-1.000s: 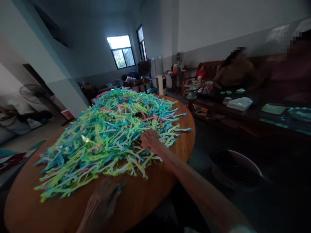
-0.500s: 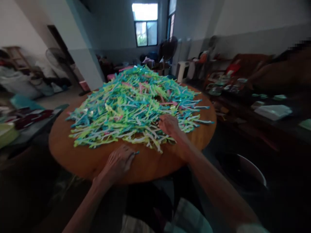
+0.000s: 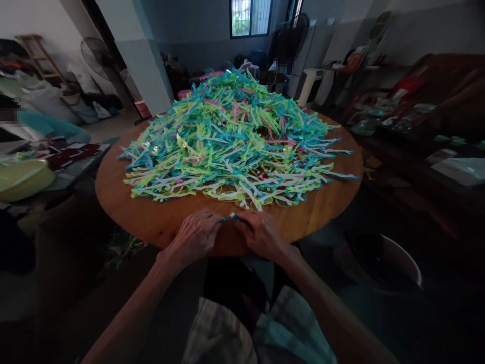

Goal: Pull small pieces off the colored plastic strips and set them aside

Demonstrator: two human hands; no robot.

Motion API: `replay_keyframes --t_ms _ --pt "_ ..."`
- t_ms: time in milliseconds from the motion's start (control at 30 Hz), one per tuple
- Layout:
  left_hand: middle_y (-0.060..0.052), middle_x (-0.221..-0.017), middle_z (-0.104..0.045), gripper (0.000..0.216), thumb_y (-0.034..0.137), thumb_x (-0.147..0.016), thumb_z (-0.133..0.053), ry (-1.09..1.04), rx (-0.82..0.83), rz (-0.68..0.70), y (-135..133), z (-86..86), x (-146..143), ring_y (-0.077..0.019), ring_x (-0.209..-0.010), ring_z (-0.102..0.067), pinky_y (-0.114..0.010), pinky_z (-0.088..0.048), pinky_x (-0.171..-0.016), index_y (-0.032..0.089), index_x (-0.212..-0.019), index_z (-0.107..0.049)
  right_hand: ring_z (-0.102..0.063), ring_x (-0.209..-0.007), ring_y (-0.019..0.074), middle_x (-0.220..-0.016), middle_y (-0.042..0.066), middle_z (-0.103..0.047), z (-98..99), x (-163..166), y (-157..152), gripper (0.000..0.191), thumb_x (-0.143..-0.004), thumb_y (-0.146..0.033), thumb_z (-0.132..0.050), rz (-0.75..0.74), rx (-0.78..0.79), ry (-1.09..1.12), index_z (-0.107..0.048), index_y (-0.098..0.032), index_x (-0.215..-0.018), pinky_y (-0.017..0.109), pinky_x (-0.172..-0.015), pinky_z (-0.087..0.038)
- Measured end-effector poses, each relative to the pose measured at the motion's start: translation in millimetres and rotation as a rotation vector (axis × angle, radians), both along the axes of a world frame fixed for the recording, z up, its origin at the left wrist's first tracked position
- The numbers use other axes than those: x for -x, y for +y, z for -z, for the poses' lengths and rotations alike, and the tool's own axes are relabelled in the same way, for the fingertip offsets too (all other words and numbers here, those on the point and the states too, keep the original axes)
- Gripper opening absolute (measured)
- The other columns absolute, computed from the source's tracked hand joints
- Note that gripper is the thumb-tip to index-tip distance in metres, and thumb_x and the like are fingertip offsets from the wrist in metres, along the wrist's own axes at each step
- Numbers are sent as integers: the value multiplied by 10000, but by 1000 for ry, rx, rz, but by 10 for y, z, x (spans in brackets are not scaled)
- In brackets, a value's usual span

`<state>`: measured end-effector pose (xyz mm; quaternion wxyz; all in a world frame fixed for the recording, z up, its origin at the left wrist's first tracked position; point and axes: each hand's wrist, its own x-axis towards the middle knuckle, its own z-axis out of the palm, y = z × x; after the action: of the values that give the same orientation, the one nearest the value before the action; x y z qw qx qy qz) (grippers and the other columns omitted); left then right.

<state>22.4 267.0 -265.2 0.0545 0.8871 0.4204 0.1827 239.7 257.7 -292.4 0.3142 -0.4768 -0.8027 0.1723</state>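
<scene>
A large heap of thin plastic strips [image 3: 223,146], mostly blue, yellow-green and white with some pink, covers much of a round wooden table [image 3: 151,217]. At the near edge my left hand [image 3: 197,231] rests low over the wood, its fingers pinched on a small blue piece [image 3: 224,220]. Just to the right, my right hand [image 3: 261,232] pinches a small white-and-blue piece [image 3: 233,216]. The two pieces face each other with a narrow gap between them. Whatever lies inside the fingers is hidden.
On the left a yellow basin [image 3: 25,179] stands on a side table, with a person in a teal sleeve [image 3: 53,125] behind it. A dark bucket with a pale rim [image 3: 407,260] sits low at the right. Standing fans [image 3: 96,58] are farther back.
My right hand has come back from the heap's front to beside my left hand, a small piece in its fingers. The view has tilted down and shifted left.
</scene>
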Motion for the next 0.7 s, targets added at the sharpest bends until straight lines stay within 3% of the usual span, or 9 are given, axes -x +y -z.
replay_keyframes --t_ms 267,700 --pt "-54 -867 -689 229 195 -994 -456 -36 7 13 -59 14 -54 -179 -810 -658 -294 -466 -720 174 -1069 -671 -614 -778 191 -865 70 -677 25 -23 9 191 -940 -191 -563 -52 -52 124 -723 -158 -1038 294 -714 -442" --pt "-49 -872 -666 224 192 -994 -440 18 118 31 -51 8 -34 -168 -817 -635 -296 -458 -751 179 -1037 -660 -719 -848 206 -960 63 -774 51 -55 -17 194 -901 -149 -601 -86 7 274 -727 -176 -1045 315 -770 -522"
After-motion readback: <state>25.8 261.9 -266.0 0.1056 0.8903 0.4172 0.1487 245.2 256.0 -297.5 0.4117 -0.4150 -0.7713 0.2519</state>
